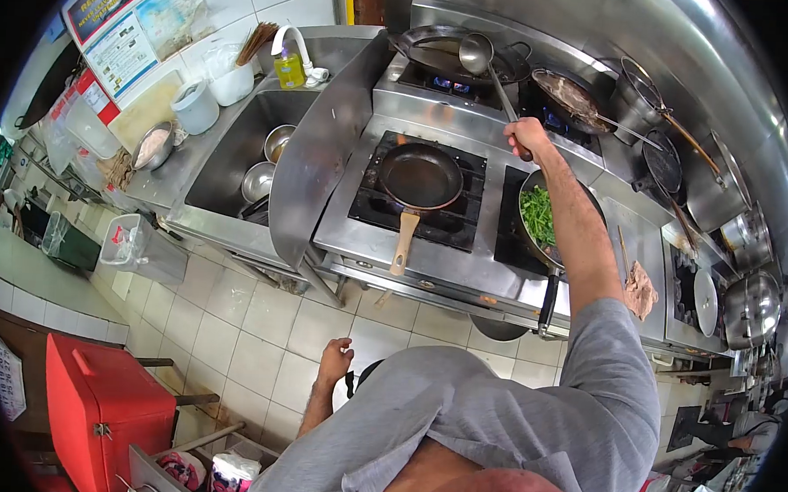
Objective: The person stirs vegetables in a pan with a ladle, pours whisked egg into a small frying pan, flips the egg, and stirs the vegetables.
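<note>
My right hand (526, 137) is closed around the handle of a metal ladle (477, 54). The ladle's bowl is over a wide dark wok (431, 54) on the back burner, where a blue flame shows. Beneath my right forearm sits a pan with chopped green leaves (535, 214), partly covered by the arm. A frying pan (421, 176) with a wooden handle rests on the front burner to the left, with nothing seen in it. My left hand (336, 361) hangs low by my side over the tiled floor, fingers loosely curled and apart, holding nothing visible.
Another pan with brown liquid (566, 96) stands on the back right burner. Pots (718, 187) line the right side. A metal divider (328, 145) separates the stove from a sink (229, 170) holding bowls. A crumpled cloth (641, 291) lies on the right counter; a red box (105, 409) stands lower left.
</note>
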